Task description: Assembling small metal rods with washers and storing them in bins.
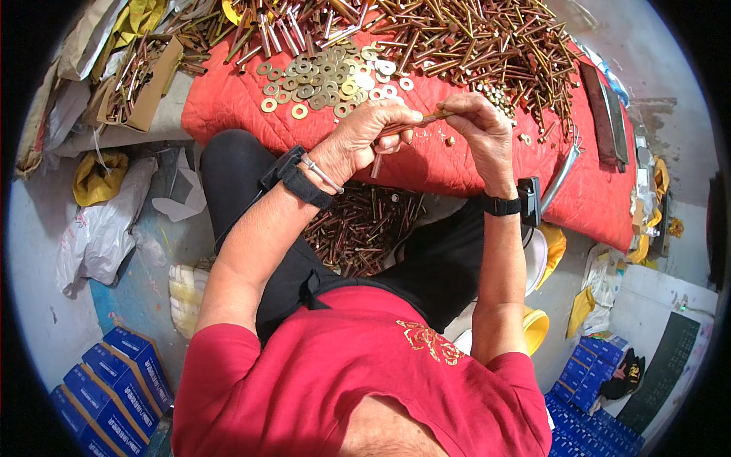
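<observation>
My left hand point(369, 133) is closed round a few copper-coloured expansion bolts, and one silvery tube end point(376, 165) sticks out below its fingers. My right hand point(481, 129) pinches the end of a bolt point(432, 117) that reaches across from the left hand. Whether a nut or washer is between the right fingertips is hidden. Both hands hover over a red quilted cloth point(449, 171). Just beyond the left hand lie many flat brass-coloured washers point(316, 80). Small nuts point(499, 100) are gathered beyond the right hand, with a loose nut point(450, 141) on the cloth between.
A large heap of bolts point(472, 46) covers the far side. More bolts point(358, 228) lie in a container between my legs. An open cardboard box point(156, 87) of tubes stands far left. Dark metal bars point(601, 114) lie at right. Blue boxes point(114, 388) are stacked lower left.
</observation>
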Motion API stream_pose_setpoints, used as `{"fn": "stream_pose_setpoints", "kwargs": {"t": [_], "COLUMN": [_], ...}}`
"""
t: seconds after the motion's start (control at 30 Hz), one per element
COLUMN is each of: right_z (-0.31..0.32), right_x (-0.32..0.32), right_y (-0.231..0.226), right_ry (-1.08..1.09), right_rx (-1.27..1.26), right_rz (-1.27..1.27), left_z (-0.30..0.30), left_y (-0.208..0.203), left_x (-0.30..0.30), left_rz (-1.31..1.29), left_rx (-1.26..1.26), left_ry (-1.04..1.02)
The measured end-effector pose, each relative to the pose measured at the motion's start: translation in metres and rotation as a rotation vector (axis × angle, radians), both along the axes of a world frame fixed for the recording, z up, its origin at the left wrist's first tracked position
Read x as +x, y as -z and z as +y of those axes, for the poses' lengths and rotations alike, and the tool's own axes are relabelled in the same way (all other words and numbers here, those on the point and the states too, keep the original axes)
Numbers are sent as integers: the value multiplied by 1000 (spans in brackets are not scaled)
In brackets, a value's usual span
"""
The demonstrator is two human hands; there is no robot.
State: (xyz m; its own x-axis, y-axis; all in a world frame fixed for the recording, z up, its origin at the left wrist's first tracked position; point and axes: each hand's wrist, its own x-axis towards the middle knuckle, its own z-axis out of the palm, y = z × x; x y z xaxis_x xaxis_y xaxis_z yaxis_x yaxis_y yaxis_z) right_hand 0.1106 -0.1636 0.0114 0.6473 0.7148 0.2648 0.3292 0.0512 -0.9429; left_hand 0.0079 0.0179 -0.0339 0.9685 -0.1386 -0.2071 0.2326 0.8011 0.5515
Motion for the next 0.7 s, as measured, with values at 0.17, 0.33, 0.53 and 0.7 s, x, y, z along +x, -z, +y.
{"fn": "stream_pose_setpoints", "kwargs": {"t": [0.17,0.33,0.53,0.7], "right_z": [-2,-3,-5,-5], "right_x": [-2,-5,-15,-10], "right_y": [-10,-23,-25,-18], "right_ry": [-6,-48,-22,39], "right_rx": [-170,-430,-184,-361], "right_rz": [41,-68,-152,-141], "left_z": [0,0,4,-3], "left_y": [-5,-2,3,-2], "left_x": [-3,-5,1,-2], "left_rz": [7,-40,-9,-43], "left_rx": [21,171,-167,46], "left_ry": [-7,-10,225,65]}}
